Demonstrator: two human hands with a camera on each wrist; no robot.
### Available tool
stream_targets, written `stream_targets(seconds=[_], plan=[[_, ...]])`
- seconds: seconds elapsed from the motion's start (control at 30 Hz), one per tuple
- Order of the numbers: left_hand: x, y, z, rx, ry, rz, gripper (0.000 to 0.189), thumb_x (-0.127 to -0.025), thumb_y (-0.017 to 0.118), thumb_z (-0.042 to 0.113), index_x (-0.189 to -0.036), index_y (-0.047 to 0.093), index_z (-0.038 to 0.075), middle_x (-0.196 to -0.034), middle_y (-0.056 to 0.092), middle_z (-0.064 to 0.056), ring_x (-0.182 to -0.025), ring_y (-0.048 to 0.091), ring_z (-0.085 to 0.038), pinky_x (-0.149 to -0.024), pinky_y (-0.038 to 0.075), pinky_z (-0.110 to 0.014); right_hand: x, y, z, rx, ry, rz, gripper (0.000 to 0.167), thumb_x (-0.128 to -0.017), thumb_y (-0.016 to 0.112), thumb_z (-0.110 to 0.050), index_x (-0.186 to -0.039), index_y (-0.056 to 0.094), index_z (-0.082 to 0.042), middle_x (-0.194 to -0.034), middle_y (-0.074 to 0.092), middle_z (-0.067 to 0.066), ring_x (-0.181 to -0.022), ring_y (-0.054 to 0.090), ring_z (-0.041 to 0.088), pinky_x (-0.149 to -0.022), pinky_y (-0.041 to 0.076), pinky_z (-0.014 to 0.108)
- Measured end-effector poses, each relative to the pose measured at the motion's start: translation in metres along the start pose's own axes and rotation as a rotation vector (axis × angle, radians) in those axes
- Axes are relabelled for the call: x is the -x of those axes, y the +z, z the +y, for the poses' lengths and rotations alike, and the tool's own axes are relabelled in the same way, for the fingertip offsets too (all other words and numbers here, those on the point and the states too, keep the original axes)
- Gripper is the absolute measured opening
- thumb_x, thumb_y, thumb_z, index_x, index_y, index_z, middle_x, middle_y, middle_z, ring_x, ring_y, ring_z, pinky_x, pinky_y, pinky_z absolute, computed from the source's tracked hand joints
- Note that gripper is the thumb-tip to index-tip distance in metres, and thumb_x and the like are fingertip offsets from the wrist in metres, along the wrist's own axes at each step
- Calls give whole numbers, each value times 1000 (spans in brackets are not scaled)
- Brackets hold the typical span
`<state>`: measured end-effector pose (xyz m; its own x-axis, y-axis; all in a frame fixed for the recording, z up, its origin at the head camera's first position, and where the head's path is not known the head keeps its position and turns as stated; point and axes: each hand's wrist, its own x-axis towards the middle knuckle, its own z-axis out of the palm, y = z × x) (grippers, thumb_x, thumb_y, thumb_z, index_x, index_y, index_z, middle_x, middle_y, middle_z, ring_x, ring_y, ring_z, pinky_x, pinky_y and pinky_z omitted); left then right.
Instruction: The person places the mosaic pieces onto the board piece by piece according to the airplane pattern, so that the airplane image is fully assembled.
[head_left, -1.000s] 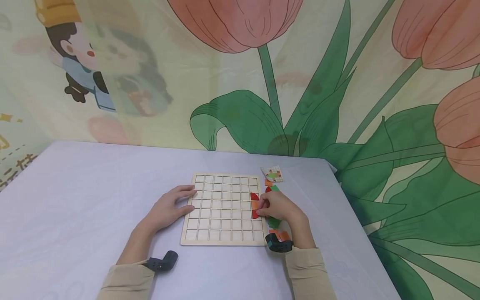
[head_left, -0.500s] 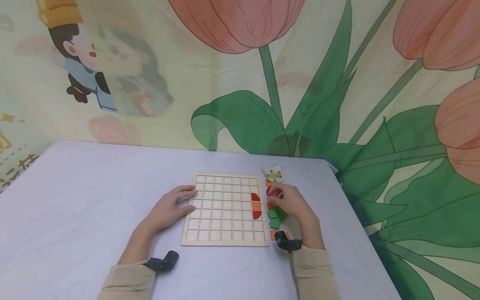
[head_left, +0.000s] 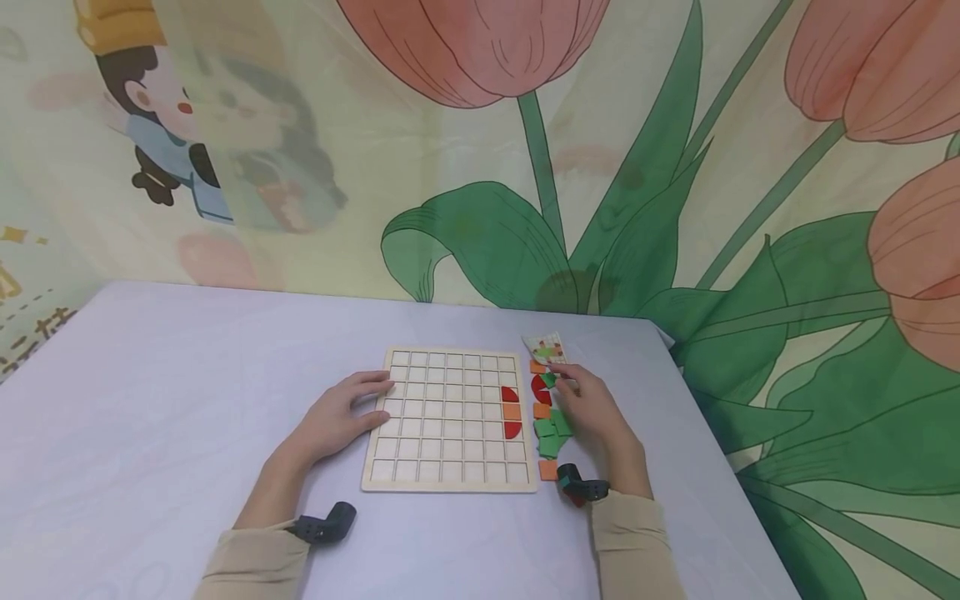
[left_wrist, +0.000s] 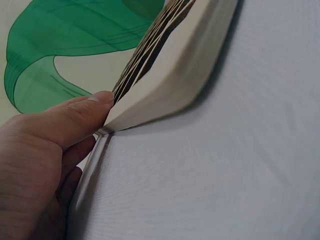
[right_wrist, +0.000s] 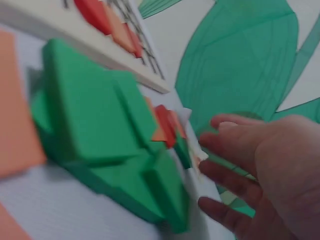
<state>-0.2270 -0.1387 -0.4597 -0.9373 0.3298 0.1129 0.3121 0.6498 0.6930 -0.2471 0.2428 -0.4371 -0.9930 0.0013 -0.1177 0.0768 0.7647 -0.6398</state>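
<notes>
Left: the left hand (head_left: 337, 417) rests with thumb and fingers spread against the left edge of the gridded wooden board (head_left: 450, 487), relaxed and not clenched; in the left wrist view the thumb lies on the rim. A push from this side could, it is judged, slide the board on the smooth cloth of the desk (head_left: 187, 400).

Centre: most cells are bare. In the rightmost column sit an upper red piece (head_left: 510, 394), an orange square (head_left: 512, 412) and a lower red piece (head_left: 512, 430), one below another. Being next to the right rim, they could be dislodged by a sleeve or knuckle passing low.

Right of the board: loose pieces lie in a rough line, namely red pieces (head_left: 540, 390) with a small green piece (head_left: 549, 380) beside them, then a heap of green pieces (head_left: 549, 440). These overlap, some tilted, so drawing one out might drag or topple its neighbours. A printed card (head_left: 546, 347) lies at the far end, liable to shift if brushed.

Far right: the right hand (head_left: 596, 410) hovers by the loose pieces, fingers apart, with nothing visible in its grasp. Thin, closely packed pieces may cause a missed or double pinch.
</notes>
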Motion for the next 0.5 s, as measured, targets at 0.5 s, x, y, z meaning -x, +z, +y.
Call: stream_targets(seconds=[0.5], plan=[[0, 0, 0, -10, 7, 3, 49, -86, 69, 27, -131, 57, 10, -144, 47, -6, -137, 37, -34, -112, 31, -54, 1, 2, -2, 89, -30, -69, 38, -99, 47, -17, -136, 53, -23, -141, 50, 12, -119, 47, 28, -101, 46, 47]])
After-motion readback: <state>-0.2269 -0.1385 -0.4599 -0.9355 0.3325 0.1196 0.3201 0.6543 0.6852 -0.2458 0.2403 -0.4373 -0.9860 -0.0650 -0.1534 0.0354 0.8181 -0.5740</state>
